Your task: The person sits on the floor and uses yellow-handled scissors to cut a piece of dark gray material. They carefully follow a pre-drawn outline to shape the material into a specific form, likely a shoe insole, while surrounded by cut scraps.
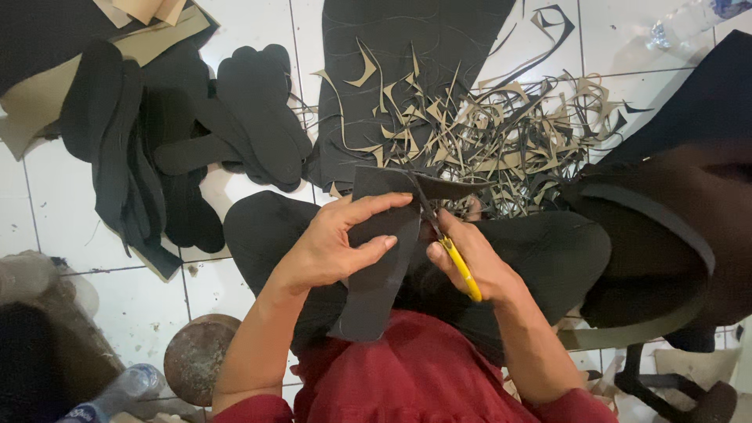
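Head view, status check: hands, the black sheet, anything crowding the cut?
Left hand pinching black sheet. Right hand working yellow scissors into its top edge. Offcut strips piled just beyond, not touching. Cut soles stacked left.

You have two clear plastic bottles with blue labels: one far right (689,19), one near left (110,392).

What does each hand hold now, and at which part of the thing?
The left hand pinches the black sheet piece near its upper edge. The right hand holds the scissors by the yellow handles; their blades are on the sheet.
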